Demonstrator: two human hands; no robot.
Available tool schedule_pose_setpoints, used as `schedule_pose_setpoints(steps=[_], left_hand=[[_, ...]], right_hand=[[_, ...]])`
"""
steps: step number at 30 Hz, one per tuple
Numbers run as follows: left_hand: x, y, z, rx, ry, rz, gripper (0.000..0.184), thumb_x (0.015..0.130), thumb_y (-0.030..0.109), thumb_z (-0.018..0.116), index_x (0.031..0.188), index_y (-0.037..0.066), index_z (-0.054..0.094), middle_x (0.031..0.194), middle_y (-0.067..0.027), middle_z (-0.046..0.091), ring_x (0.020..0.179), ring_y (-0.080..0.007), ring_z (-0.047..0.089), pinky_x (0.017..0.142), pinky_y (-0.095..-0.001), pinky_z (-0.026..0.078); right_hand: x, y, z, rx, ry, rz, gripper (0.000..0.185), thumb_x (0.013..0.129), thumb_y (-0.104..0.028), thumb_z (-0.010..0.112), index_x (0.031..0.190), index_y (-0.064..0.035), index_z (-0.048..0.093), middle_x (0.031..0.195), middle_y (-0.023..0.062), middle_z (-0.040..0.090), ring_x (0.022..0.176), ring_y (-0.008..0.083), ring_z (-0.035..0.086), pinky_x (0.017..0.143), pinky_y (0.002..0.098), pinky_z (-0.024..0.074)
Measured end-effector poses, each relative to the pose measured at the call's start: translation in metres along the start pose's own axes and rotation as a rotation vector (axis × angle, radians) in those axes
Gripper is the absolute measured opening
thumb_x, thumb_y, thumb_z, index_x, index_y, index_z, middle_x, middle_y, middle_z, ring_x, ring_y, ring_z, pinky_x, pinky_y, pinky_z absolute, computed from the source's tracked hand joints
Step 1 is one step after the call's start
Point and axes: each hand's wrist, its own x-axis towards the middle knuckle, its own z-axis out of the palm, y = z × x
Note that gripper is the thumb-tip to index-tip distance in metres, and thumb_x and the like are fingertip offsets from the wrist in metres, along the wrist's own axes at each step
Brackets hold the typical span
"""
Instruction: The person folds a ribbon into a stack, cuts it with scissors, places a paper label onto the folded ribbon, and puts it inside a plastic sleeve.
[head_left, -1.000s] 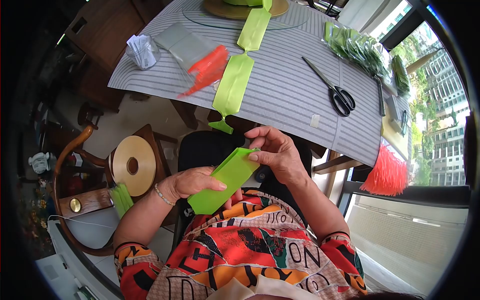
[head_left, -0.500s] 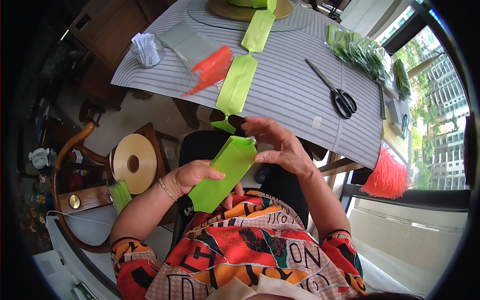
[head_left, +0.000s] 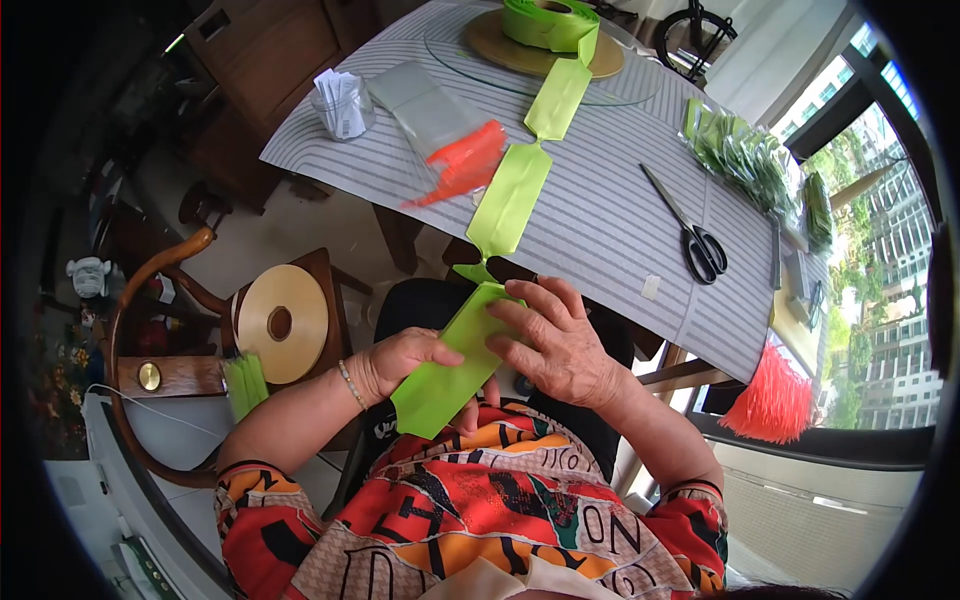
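A folded stack of green ribbon [head_left: 447, 385] slants above my lap, its flat face up. My left hand [head_left: 415, 362] grips the stack's lower part, thumb on top and fingers underneath. Over the upper end lies my right hand [head_left: 560, 345], its bent fingers pressing on the ribbon; its thumb is partly hidden. Lighter green ribbon segments [head_left: 510, 200], pinched narrow between them, run from the table edge near the stack up to a green ribbon roll [head_left: 535, 28].
The roll stands on a round turntable [head_left: 482, 50]. On the striped table [head_left: 600, 200] lie black-handled scissors [head_left: 703, 254], clear bags [head_left: 420, 95], red strips [head_left: 470, 160], a jar of paper slips [head_left: 342, 108] and packed green bundles [head_left: 740, 160]. A cream ribbon roll [head_left: 260, 345] rests on the chair at left.
My right hand has come in from the stack's upper corner and now lies over its upper face. The view has shifted, so the table appears lower and further right.
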Motion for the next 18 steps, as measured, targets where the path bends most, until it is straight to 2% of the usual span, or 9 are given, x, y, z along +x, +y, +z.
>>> schedule_pose_setpoints(steps=[1,4,5,6,7,9,11,14,18], left_hand=[[-0.003,-0.002,-0.003,0.004,0.018,0.019,0.05,0.095,0.025,0.046,0.126,-0.015,0.046,0.116,-0.0292,0.058,0.092,-0.0444,0.068,0.083,-0.0512,0.057],[-0.018,-0.003,-0.005,0.054,0.099,0.154,0.049,0.094,0.026,0.049,0.124,-0.014,0.048,0.114,-0.0271,0.06,0.091,-0.0428,0.068,0.082,-0.0502,0.057],[-0.024,-0.007,-0.01,0.054,0.124,0.231,0.049,0.094,0.026,0.05,0.123,-0.014,0.048,0.114,-0.0265,0.06,0.091,-0.0424,0.068,0.081,-0.05,0.058],[-0.03,-0.012,-0.016,0.049,0.149,0.305,0.049,0.094,0.026,0.051,0.123,-0.014,0.049,0.114,-0.026,0.06,0.09,-0.042,0.069,0.081,-0.0497,0.058],[-0.034,-0.016,-0.027,0.009,0.158,0.368,0.054,0.091,0.03,0.055,0.126,-0.01,0.047,0.113,-0.0258,0.058,0.089,-0.0468,0.067,0.082,-0.0573,0.056],[-0.043,-0.025,-0.033,-0.05,0.192,0.49,0.054,0.09,0.03,0.056,0.125,-0.01,0.047,0.114,-0.0257,0.057,0.088,-0.0467,0.067,0.083,-0.058,0.056],[-0.049,-0.029,-0.037,-0.088,0.203,0.601,0.054,0.09,0.03,0.057,0.126,-0.01,0.047,0.117,-0.0256,0.055,0.089,-0.0465,0.067,0.084,-0.0595,0.055],[-0.057,-0.031,-0.04,-0.11,0.23,0.715,0.056,0.09,0.028,0.058,0.13,-0.008,0.045,0.117,-0.0258,0.058,0.093,-0.0432,0.067,0.086,-0.0563,0.055],[-0.07,-0.025,-0.042,-0.05,0.277,0.733,0.06,0.09,0.034,0.057,0.125,-0.014,0.049,0.107,-0.0278,0.064,0.094,-0.0403,0.068,0.088,-0.0536,0.054]], right_hand=[[0.004,0.0,-0.002,0.021,-0.028,0.025,0.032,0.082,-0.02,0.059,0.114,-0.0177,0.06,0.134,0.0094,0.049,0.131,0.0323,0.042,0.106,0.0542,0.0351],[0.03,0.007,-0.026,0.18,-0.081,0.146,0.053,0.071,-0.018,0.076,0.121,-0.0162,0.06,0.138,0.0102,0.047,0.134,0.0346,0.04,0.105,0.053,0.036],[0.038,0.017,-0.029,0.219,-0.087,0.157,0.06,0.065,-0.016,0.082,0.121,-0.0123,0.06,0.133,0.0106,0.052,0.13,0.0338,0.044,0.103,0.0497,0.0389],[0.05,0.026,-0.026,0.219,-0.06,0.191,0.058,0.067,-0.015,0.081,0.121,-0.0109,0.06,0.13,0.0109,0.054,0.127,0.0337,0.046,0.102,0.0484,0.0403],[0.061,0.037,-0.02,0.219,-0.032,0.231,0.056,0.068,-0.014,0.08,0.12,-0.0096,0.06,0.127,0.0112,0.055,0.124,0.0336,0.048,0.101,0.0471,0.0417],[0.086,0.067,0.001,0.197,0.042,0.296,0.051,0.071,-0.011,0.078,0.12,-0.0058,0.061,0.118,0.0128,0.061,0.112,0.0344,0.054,0.096,0.0428,0.0458],[0.121,0.089,0.02,0.183,0.072,0.33,0.043,0.076,-0.013,0.075,0.117,-0.004,0.062,0.115,0.0157,0.063,0.109,0.0358,0.057,0.093,0.0425,0.0483],[0.185,0.115,0.048,0.27,0.115,0.346,0.037,0.08,-0.015,0.073,0.114,-0.0026,0.063,0.11,0.0181,0.064,0.102,0.0357,0.062,0.089,0.0417,0.0504],[0.27,0.15,0.086,0.29,0.213,0.368,0.032,0.08,-0.018,0.074,0.109,-0.0045,0.066,0.105,0.0181,0.065,0.095,0.0373,0.063,0.086,0.0429,0.0512]])
